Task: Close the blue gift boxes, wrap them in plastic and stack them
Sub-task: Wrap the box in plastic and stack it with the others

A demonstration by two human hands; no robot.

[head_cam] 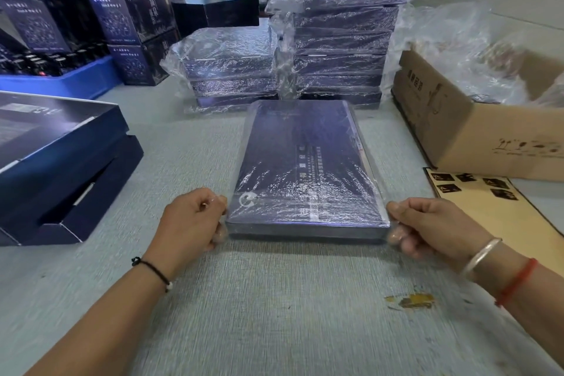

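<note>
– Gripping what?
– My left hand (195, 217) and right hand (427, 223) are pinching the plastic wrap (305, 201) at the near corners of the blue gift box (305, 159), which is lying flat on the table (274, 299) before the wrapped stacks (335, 49).

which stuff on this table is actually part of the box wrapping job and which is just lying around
Part of the job:
- wrapped blue box, its near corners gripped by left hand and right hand
- short wrapped stack
- tall wrapped stack
- open blue boxes, not yet closed
- cardboard carton holding plastic bags

Lying about:
- upright dark cartons
- blue crate
- printed card
</note>
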